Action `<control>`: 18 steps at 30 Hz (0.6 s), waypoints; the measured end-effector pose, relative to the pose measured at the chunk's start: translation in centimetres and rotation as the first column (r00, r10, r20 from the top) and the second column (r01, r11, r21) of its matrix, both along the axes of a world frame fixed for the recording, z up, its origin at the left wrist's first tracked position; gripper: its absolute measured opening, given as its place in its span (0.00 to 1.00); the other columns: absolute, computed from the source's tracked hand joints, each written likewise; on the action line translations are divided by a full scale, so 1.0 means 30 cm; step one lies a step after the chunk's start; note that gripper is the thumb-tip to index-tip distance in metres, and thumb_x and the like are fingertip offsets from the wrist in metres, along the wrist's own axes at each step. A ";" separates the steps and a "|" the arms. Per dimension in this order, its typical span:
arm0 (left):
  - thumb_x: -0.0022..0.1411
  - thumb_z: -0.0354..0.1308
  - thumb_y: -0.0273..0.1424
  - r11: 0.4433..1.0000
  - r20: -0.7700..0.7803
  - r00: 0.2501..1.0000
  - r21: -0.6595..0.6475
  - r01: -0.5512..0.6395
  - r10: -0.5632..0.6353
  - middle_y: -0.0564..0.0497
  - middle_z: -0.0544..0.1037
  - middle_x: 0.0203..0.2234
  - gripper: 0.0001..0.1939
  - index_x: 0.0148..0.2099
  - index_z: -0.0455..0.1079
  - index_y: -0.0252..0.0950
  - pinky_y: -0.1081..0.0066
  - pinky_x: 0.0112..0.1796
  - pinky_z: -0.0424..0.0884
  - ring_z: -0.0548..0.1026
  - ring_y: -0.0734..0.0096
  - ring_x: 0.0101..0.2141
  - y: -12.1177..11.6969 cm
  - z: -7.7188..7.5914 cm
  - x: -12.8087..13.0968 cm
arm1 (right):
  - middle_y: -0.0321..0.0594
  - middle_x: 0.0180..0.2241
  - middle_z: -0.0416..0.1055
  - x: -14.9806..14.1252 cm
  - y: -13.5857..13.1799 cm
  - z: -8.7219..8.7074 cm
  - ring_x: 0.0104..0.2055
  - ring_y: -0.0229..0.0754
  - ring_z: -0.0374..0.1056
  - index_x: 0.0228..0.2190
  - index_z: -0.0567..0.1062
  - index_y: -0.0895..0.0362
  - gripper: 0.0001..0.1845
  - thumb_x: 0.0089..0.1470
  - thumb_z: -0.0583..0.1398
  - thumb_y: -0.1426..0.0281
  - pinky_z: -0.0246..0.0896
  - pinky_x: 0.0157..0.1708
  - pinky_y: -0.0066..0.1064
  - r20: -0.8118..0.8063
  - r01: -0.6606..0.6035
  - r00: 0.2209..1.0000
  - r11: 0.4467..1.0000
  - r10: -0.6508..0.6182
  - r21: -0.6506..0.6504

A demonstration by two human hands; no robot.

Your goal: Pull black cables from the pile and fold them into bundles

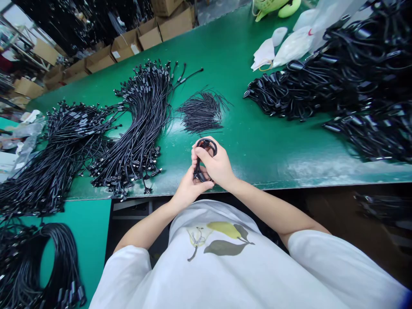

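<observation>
A black cable [213, 146], wound into a small coil, is held between my two hands above the near edge of the green table. My right hand [216, 162] grips the coil from the right, thumb pressed across it. Lower down, my left hand [190, 185] closes around the bottom of the same coil. Just beyond the hands lies a pile of short thin black ties [202, 112]. To the left, a large bundle of straight black cables [144, 111] with metal connector ends stretches across the table.
Another bundle of loose cables [54, 150] lies farther left, with looped cables [61, 253] below it. Coiled cables [322, 86] are heaped at the right. White bags [292, 46] and a green plush item [268, 6] sit at the back. Cardboard boxes [125, 45] line the far edge.
</observation>
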State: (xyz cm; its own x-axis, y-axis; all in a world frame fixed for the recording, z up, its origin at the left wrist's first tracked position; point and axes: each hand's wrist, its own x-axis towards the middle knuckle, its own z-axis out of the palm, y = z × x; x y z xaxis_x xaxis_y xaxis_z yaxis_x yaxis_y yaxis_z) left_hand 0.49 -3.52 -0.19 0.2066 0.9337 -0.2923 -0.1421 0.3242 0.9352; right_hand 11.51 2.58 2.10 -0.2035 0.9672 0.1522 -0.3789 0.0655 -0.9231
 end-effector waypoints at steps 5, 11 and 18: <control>0.43 0.72 0.31 0.991 0.010 0.991 -0.020 -0.131 0.131 0.47 0.77 0.38 0.28 0.47 0.70 0.32 0.60 0.45 0.74 0.76 0.65 0.38 0.037 -0.003 -0.023 | 0.33 0.29 0.68 0.011 0.009 0.005 0.31 0.34 0.66 0.35 0.69 0.55 0.12 0.56 0.62 0.60 0.65 0.32 0.27 -0.066 -0.141 0.988 0.990 0.139 -0.018; 0.43 0.72 0.31 0.987 -0.042 0.987 0.047 -0.153 0.154 0.48 0.80 0.36 0.23 0.42 0.72 0.32 0.60 0.48 0.71 0.77 0.62 0.39 0.052 0.013 -0.045 | 0.33 0.29 0.68 0.009 0.010 0.027 0.33 0.35 0.67 0.34 0.70 0.56 0.13 0.53 0.65 0.61 0.65 0.32 0.27 -0.238 -0.231 0.951 0.966 0.198 -0.119; 0.53 0.68 0.37 0.987 0.000 0.992 0.091 0.129 -0.130 0.42 0.74 0.55 0.28 0.55 0.69 0.35 0.57 0.54 0.67 0.70 0.52 0.56 0.009 0.043 -0.001 | 0.33 0.28 0.68 0.035 0.015 0.078 0.27 0.34 0.67 0.33 0.67 0.57 0.19 0.49 0.67 0.58 0.67 0.27 0.27 -0.147 -0.315 0.946 0.923 0.288 -0.223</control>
